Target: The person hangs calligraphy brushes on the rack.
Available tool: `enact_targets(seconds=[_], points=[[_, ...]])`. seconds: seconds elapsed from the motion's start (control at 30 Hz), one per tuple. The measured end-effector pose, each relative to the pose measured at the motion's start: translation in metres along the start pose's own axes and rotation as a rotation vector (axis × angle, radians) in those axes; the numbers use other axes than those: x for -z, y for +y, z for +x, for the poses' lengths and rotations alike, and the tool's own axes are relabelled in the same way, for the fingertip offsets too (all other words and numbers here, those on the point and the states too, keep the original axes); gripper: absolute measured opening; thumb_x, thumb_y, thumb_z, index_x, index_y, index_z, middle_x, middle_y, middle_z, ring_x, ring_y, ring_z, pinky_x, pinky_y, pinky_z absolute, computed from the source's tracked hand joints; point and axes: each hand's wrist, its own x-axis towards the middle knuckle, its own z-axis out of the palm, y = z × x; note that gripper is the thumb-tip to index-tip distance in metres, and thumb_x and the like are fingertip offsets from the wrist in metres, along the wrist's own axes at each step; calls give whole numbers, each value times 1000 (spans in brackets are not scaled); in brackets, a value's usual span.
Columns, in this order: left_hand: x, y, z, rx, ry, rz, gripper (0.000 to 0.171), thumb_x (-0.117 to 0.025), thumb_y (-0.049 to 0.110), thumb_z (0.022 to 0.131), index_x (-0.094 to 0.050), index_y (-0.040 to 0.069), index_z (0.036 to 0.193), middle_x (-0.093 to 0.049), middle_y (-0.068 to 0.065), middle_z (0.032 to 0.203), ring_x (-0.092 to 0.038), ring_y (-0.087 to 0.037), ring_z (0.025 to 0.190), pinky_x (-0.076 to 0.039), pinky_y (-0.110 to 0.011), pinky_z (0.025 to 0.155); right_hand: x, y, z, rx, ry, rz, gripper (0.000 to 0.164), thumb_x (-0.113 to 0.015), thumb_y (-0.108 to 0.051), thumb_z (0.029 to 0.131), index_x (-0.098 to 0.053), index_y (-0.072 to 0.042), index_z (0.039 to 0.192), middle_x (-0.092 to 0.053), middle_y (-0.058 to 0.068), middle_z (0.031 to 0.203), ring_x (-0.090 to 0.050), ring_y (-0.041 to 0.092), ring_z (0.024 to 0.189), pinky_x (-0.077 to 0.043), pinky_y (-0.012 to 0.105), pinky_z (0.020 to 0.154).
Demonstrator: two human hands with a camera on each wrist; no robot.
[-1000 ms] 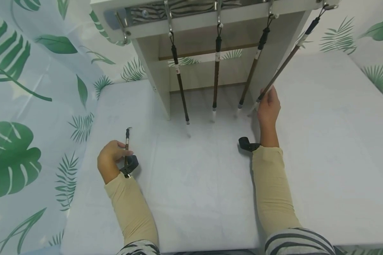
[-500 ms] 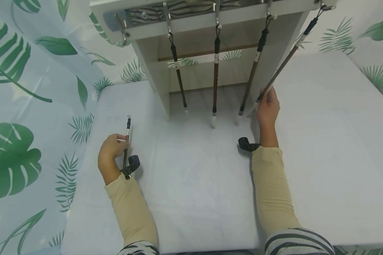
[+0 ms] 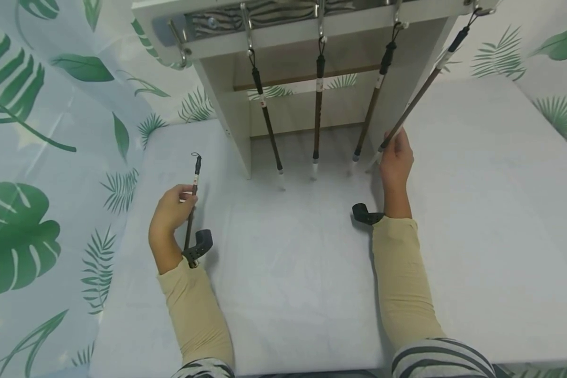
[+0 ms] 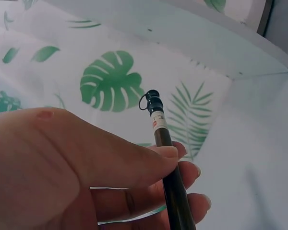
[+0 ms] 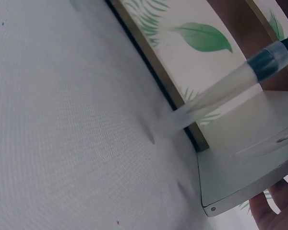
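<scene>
My left hand [image 3: 172,210] pinches a calligraphy brush [image 3: 197,167] between thumb and fingers, left of the rack. In the left wrist view that brush [image 4: 159,120] points upward, showing a black top with a hanging loop, a white label and a dark handle. My right hand [image 3: 397,163] holds the lower handle of the rightmost hanging brush [image 3: 418,97]. Beside it hang the left brush [image 3: 268,118], the middle brush [image 3: 318,107] and the third brush [image 3: 375,100]. In the right wrist view, a clear-capped white brush tip [image 5: 221,91] crosses in front of my fingers [image 5: 273,203].
A white rack [image 3: 222,110] with metal hooks along its top edge stands at the back; one hook [image 3: 178,42] is at its left end. White cloth [image 3: 288,294] covers the table. A leaf-patterned sheet [image 3: 28,157] hangs at the left.
My left hand has moved forward and slightly right with its brush, whose loop end now points farther ahead. Hanging brushes sway a little. The right hand stays in place.
</scene>
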Motion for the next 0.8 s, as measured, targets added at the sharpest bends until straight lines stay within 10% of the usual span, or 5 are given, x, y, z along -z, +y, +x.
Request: enact_targets(seconds=[0.5,0.8], points=[[-1,12,-7,-200,54,-155,41,-31,12,102,-39,-2,140,-54,-26,124,-56,-35,105,-55,-44,86,0,4,1,13,-2,-28,32,-38,-32,102,-54,-21,128,-56,-3,135,-48,2,114,-43,26,98],[-2,25,-12,-286,102,-236,39,-31,11,103,-41,-3,137,-54,-25,119,-57,-34,102,-52,-17,74,-1,4,1,23,7,-33,30,-38,-32,102,-55,-20,123,-58,-2,133,-49,1,112,-43,26,97]])
